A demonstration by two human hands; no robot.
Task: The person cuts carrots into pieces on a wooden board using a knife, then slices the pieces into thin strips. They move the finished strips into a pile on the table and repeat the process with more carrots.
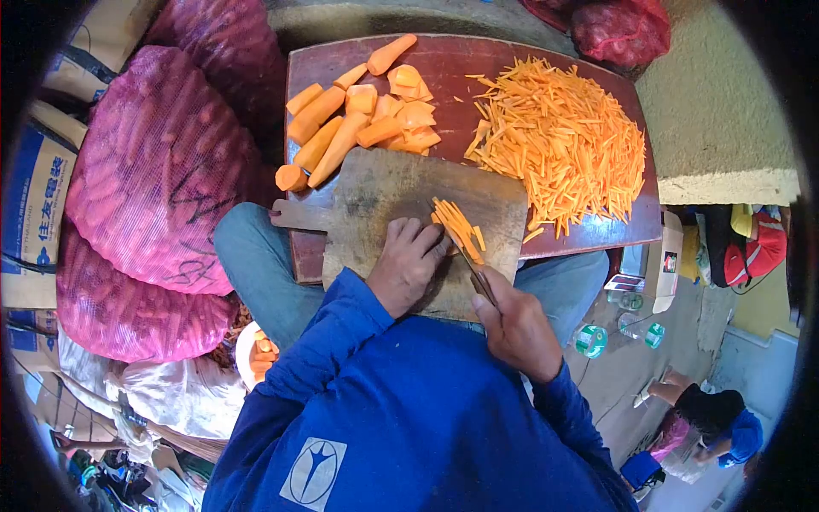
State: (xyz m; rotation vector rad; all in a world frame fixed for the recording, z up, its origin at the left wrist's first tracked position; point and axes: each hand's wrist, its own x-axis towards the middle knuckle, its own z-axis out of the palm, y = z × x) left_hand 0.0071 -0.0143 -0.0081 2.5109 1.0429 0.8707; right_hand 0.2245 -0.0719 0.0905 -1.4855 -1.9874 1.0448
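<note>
A worn wooden cutting board with a handle lies before me. My right hand grips a knife, its blade resting among thin carrot sticks on the board. Just left of the blade, my left hand presses down with curled fingers; whatever lies under them is hidden. Peeled carrots, whole and in chunks, are spread beyond the board at the upper left, beside flat carrot slices. A large heap of cut carrot sticks covers the right part of the red table.
Pink mesh sacks full of carrots are stacked at the left. Below them stands a white container holding carrot pieces. Plastic bottles lie on the floor at right, and another person is farther off at lower right.
</note>
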